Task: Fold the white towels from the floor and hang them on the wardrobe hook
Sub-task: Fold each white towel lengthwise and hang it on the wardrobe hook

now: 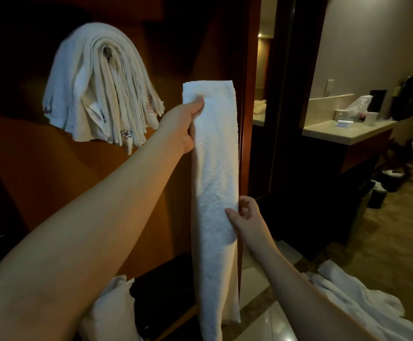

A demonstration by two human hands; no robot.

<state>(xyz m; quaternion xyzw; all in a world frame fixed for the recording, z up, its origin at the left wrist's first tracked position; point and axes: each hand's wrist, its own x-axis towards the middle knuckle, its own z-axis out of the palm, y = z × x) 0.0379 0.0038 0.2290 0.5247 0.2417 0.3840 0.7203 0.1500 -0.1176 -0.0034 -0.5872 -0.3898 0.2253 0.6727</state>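
A person holds a white towel, folded into a long narrow strip, upright before the wooden wardrobe. The left hand grips its top end; the right hand pinches its edge lower down. Folded towels hang bunched over the wardrobe hook. More white towels lie on the floor.

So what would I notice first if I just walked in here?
Probably the long folded white towel hanging in the middle, pinched near its top by the left hand and lower down by the right hand. Then the fat bundle of folded towels draped over the wardrobe hook, upper left.
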